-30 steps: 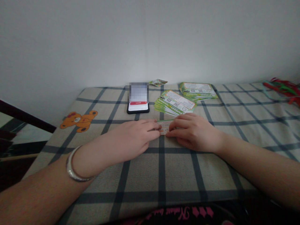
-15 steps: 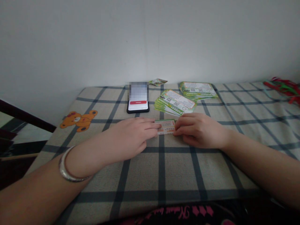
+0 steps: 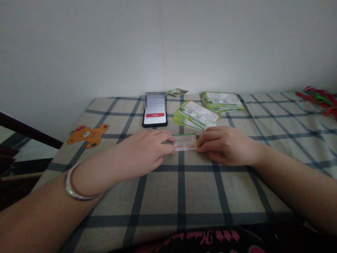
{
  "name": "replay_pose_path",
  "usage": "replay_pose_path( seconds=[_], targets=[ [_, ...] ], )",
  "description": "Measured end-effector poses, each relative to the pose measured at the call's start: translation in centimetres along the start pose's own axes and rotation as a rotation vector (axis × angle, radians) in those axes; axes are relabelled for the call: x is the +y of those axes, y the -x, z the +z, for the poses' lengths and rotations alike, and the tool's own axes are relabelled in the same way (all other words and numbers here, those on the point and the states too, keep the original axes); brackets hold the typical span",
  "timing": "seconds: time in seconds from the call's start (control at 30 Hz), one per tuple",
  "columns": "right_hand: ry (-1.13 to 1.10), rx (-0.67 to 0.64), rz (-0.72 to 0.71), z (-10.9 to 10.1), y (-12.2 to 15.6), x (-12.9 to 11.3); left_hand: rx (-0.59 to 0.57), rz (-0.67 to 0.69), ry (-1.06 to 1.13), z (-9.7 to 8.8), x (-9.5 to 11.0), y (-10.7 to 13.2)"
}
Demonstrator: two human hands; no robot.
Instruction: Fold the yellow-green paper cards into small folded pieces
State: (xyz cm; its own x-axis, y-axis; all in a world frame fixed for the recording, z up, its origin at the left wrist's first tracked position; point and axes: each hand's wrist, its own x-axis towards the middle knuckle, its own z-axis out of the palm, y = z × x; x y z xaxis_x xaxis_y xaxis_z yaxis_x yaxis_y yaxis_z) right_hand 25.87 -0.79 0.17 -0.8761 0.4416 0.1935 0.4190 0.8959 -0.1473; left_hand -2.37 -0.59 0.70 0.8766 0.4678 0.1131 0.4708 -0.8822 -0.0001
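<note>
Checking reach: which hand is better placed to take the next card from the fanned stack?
Right, probably. The right hand sits almost directly below the fanned stack of green-bordered cards, while the left hand lies further off to the left. Both hands touch the ends of the small card, so one must release it first.

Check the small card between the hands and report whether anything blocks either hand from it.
Nothing visible does. The left hand and right hand reach the short ends of the small white, green-edged paper card; the fanned stack of green-edged paper cards lies beyond it, not between.
</note>
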Motion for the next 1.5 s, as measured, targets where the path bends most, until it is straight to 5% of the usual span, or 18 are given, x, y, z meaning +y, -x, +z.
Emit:
replay_pose_path(
  seconds=[0.5,1.23,1.5],
  targets=[
    [-0.189,0.089,0.088,0.8,-0.5,0.0,0.014,0.017,0.196,0.5,-1.4,-0.1],
    [0.107,0.246,0.181,2.1,-1.1,0.7,0.254,-0.123,0.127,2.5,-0.9,-0.8],
    [0.149,0.28,0.174,2.1,-1.2,0.6,0.22,-0.217,0.161,2.4,-0.4,-1.0]
  ],
)
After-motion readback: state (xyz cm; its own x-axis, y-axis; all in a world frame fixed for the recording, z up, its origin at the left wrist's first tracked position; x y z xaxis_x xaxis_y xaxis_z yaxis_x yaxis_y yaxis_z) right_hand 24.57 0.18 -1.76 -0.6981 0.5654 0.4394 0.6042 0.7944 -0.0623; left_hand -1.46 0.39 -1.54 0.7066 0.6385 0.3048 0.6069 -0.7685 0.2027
